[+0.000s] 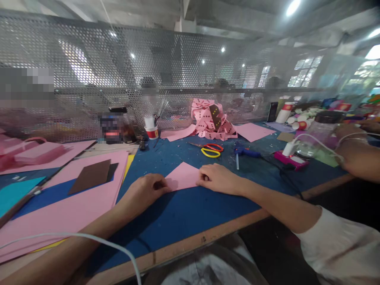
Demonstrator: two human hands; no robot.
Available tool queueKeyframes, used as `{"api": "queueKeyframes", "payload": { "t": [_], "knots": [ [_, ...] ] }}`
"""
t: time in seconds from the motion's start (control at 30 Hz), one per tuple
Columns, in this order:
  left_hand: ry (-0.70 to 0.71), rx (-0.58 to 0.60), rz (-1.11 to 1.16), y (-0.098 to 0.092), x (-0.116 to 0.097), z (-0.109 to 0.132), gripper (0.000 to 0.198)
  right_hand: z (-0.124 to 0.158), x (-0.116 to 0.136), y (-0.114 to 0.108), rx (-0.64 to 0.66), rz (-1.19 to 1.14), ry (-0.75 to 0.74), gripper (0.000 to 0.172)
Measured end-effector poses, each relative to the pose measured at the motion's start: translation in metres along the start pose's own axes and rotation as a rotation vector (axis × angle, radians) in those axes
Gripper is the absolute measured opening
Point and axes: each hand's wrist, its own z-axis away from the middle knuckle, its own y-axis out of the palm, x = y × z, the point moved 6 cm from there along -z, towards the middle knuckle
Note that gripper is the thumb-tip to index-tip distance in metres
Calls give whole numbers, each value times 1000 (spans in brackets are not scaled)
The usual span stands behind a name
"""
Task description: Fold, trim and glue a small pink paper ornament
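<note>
A small sheet of pink paper (pixel 183 176) lies on the blue tabletop between my hands, its one corner pointing away from me. My left hand (pixel 150 188) pinches its left corner, fingers curled. At the opposite corner my right hand (pixel 218 178) is closed on the same sheet. Just beyond the paper rest scissors (pixel 211 149) with red and yellow handles. A blue glue gun (pixel 247 152) with a glue stick poking out lies to their right. Farther back stands a pile of folded pink paper pieces (pixel 204 116) with dark dots, one of them dark brown with yellow dots.
Large pink sheets (pixel 59 215) with brown card (pixel 90 176) on top cover the left side. A paper cup (pixel 152 131) stands by the perforated metal screen (pixel 178 63). A pink power strip (pixel 291 159) and a clear jar (pixel 308 144) sit right, near another person's arm (pixel 360 154). A white cable (pixel 89 236) crosses my left forearm.
</note>
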Motion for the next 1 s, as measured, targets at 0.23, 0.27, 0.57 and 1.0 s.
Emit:
{"api": "queueKeyframes", "payload": {
  "t": [0.23,0.27,0.57,1.0],
  "knots": [
    [-34,115,57,-4,12,-3,28,-1,-4,0,20,-5,29,25],
    [-39,131,61,-4,14,-4,28,-1,-4,0,23,-8,32,26],
    [-38,214,84,-8,29,-8,31,-1,-2,-1,23,-16,37,27],
    [-54,315,108,-17,37,-8,31,-2,-8,2,31,-18,38,26]
  ]
}}
